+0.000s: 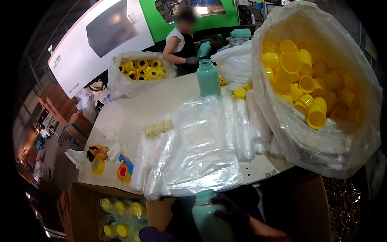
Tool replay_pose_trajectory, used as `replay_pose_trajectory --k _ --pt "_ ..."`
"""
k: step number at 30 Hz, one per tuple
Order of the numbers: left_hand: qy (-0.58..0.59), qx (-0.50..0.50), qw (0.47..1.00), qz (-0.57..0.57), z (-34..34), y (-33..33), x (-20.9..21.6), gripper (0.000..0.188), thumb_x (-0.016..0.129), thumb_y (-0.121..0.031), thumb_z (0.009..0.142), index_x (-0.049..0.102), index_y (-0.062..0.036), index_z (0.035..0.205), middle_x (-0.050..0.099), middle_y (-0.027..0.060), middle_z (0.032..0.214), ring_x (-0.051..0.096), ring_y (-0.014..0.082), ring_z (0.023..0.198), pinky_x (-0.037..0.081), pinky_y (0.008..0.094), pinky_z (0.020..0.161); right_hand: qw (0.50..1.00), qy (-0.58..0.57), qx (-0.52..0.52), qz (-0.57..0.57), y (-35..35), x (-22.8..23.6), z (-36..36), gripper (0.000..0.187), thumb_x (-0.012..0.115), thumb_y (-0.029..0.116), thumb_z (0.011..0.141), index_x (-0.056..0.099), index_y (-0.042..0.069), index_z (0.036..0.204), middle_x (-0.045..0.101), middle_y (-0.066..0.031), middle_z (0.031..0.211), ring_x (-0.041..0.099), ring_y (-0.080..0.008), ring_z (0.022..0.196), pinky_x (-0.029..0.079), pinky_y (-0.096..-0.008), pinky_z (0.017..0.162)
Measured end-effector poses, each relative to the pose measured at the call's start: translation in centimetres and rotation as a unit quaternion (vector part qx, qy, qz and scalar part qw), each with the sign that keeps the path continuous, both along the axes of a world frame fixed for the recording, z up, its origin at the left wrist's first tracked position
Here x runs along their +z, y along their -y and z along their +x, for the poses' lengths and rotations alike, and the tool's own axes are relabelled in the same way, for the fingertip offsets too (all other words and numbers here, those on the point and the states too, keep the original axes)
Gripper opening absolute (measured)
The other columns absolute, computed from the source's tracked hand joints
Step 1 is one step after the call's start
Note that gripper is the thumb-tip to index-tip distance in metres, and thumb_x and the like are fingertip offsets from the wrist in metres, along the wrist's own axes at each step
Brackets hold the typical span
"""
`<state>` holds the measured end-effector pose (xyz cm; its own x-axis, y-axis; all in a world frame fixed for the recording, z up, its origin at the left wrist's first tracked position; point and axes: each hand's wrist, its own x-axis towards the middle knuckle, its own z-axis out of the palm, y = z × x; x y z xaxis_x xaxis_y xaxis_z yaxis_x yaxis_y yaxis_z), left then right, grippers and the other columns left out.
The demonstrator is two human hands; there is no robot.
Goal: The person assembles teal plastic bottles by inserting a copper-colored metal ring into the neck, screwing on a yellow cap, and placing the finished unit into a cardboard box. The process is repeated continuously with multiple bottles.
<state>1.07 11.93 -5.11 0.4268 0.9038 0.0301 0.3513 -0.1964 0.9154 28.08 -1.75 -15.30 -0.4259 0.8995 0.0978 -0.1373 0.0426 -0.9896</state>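
Clear plastic bags (201, 149) lie flat mid-table (121, 117), probably so they're easy to grab, and the big sack (338, 159) of yellow cups (289, 66) gapes open on the right, likely for the same reason. The right hand (231, 207) (gloved in purple, btw) curls around a teal bottle (209, 221), mouth up, by the table's near edge. The left hand (156, 234) is mostly cut off, so can't tell how open it is or if it's holding anything.
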Motion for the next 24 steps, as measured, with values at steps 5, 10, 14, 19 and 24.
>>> replay_pose_trajectory --k 5,10,14,19,24 --pt "-0.003 0.004 1.0 -0.002 0.0 -0.1 -0.2 0.033 0.063 -0.023 0.089 0.062 0.0001 0.113 0.061 0.0131 0.104 0.059 0.0259 0.098 0.047 0.0382 0.083 0.999 -0.015 0.013 -0.032 0.0 0.0 0.1 0.057 0.076 0.029 0.087 0.056 0.013 0.137 0.036 -0.0177 0.152 0.03 -0.0326 0.144 0.027 -0.0454 0.117" --pt "-0.001 0.01 1.0 -0.004 0.0 -0.1 -0.3 0.032 0.063 -0.022 0.089 0.062 -0.0001 0.113 0.061 0.0138 0.105 0.059 0.0261 0.099 0.047 0.0381 0.085 0.999 -0.034 0.015 -0.028 0.2 0.1 0.0 0.057 0.075 0.026 0.087 0.054 0.012 0.138 0.032 -0.0182 0.154 0.028 -0.0322 0.145 0.027 -0.0452 0.117" --pt "-0.003 0.012 1.0 -0.005 -0.3 0.1 -0.3 0.032 0.062 -0.021 0.089 0.062 -0.0002 0.113 0.061 0.0143 0.106 0.059 0.0264 0.1 0.047 0.0381 0.086 0.999 -0.023 0.011 -0.023 0.2 0.5 0.1 0.057 0.074 0.024 0.088 0.053 0.011 0.139 0.031 -0.0181 0.155 0.028 -0.0317 0.145 0.027 -0.0448 0.117" --pt "-0.002 0.016 1.0 -0.008 -0.4 0.3 -0.4 0.031 0.061 -0.02 0.089 0.062 -0.0003 0.113 0.061 0.0149 0.107 0.059 0.0266 0.102 0.047 0.038 0.088 0.999 -0.025 0.018 -0.044 0.2 1.3 0.2 0.055 0.074 0.024 0.088 0.054 0.012 0.138 0.03 -0.0175 0.155 0.029 -0.0313 0.144 0.029 -0.0447 0.116" --pt "0.001 0.022 1.0 -0.008 -0.4 0.0 -0.5 0.03 0.06 -0.02 0.089 0.061 -0.0005 0.113 0.061 0.0155 0.109 0.059 0.0269 0.103 0.047 0.038 0.09 0.999 -0.011 0.018 -0.046 0.1 1.2 0.2 0.053 0.074 0.023 0.088 0.055 0.014 0.137 0.029 -0.0168 0.156 0.03 -0.0318 0.144 0.03 -0.0449 0.115"
